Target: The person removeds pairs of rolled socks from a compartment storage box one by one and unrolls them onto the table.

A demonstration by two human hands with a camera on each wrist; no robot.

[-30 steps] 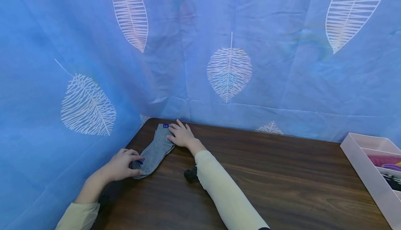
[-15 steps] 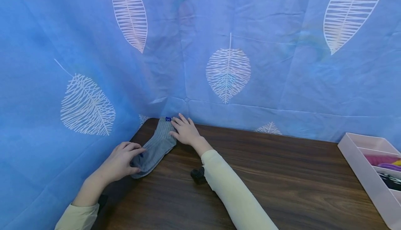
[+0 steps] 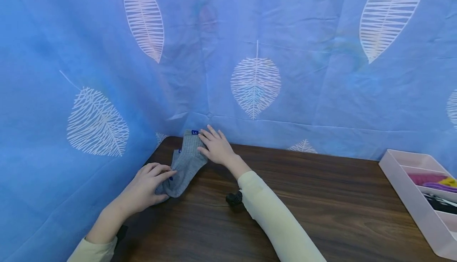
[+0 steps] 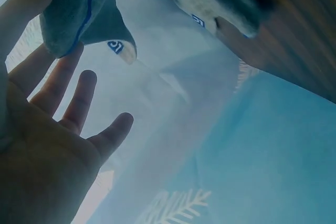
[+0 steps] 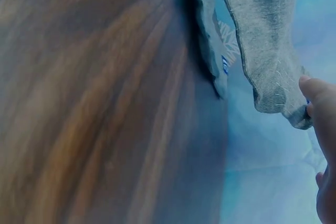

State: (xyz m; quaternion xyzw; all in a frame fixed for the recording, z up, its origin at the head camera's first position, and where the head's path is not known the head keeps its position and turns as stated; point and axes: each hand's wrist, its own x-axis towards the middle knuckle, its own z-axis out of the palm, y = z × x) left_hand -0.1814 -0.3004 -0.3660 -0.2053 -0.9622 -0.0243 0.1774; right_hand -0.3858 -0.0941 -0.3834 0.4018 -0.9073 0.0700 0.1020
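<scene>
Head view: left hand [image 3: 145,188] and right hand [image 3: 219,150] are pinching the raised sock [image 3: 190,167] by toe and cuff, each grip partly closed, ideally moving together to limit twisting.

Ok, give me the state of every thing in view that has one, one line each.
Raised gray sock: off the wood-grain table, held between both hands
Other gray sock: lying on the table
Left hand: pinching the raised sock's toe end
Right hand: gripping its cuff
Pink compartment organizer: open-topped, partly filled
Blue leaf-print cloth: hanging, creased
</scene>
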